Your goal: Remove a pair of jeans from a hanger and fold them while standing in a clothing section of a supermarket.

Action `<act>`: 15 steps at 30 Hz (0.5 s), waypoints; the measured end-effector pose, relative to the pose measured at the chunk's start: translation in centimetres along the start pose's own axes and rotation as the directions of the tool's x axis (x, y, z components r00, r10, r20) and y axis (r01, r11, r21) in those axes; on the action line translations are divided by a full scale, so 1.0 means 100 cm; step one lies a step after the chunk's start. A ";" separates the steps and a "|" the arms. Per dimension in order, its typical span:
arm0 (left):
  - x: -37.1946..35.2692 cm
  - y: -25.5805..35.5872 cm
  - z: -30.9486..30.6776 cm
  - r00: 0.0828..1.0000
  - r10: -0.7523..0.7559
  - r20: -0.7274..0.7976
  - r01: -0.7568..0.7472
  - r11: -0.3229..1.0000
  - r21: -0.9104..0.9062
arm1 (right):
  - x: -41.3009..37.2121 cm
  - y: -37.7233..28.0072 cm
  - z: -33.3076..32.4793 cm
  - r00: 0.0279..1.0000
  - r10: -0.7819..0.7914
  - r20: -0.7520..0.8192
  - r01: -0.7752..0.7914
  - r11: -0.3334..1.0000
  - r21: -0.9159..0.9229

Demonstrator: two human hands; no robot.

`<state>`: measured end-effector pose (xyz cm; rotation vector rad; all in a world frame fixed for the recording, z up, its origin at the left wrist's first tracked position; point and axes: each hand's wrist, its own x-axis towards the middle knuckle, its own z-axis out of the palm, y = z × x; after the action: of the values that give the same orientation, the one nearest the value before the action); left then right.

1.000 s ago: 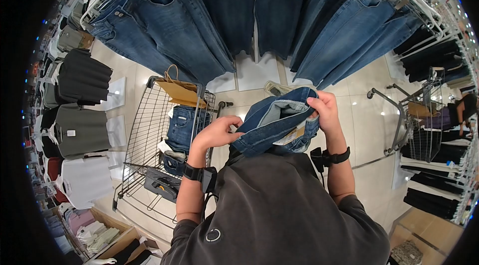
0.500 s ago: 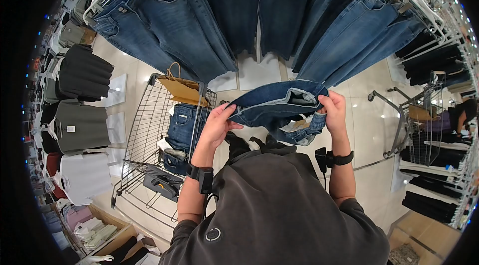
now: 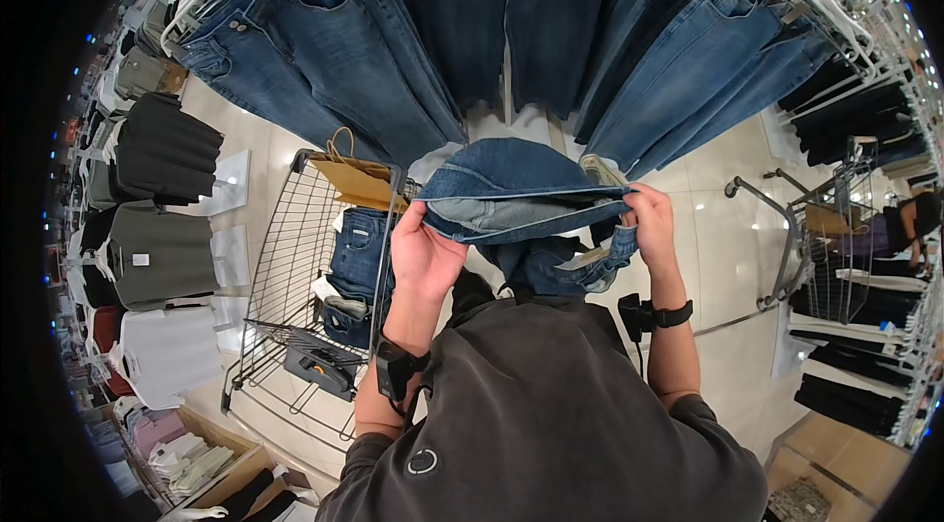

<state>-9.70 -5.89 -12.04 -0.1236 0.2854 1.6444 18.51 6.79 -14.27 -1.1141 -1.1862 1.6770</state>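
A pair of blue jeans (image 3: 531, 217) is stretched between my two hands in front of my body, its opening showing a grey-blue inner side. My left hand (image 3: 425, 257) grips the left end of the edge, palm partly turned up. At the right end, my right hand (image 3: 651, 225) pinches the cloth between thumb and fingers. A pale tag (image 3: 587, 259) and bunched denim hang below, near my right hand. The lower part of the jeans falls toward my shirt.
To the left stands a wire cart (image 3: 285, 266) with folded jeans (image 3: 362, 247), a brown paper bag (image 3: 356, 180) and a dark bag (image 3: 320, 370). Jeans hang ahead (image 3: 506, 21). Another cart (image 3: 787, 237) and part of a person (image 3: 919, 222) are at right.
The jeans' edge has been opened and turned toward me, with more of the inner side showing. My left hand has moved left and slightly down, its palm now turned up.
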 end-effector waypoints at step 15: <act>-0.001 0.004 0.015 0.986 0.116 -0.122 -0.095 0.981 0.168 | 0.002 0.005 0.012 0.999 -0.048 0.017 0.050 0.989 -0.140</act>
<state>-9.91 -5.64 -10.58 -0.0953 0.5320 1.7145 17.28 6.56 -14.59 -1.1504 -1.3475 1.5860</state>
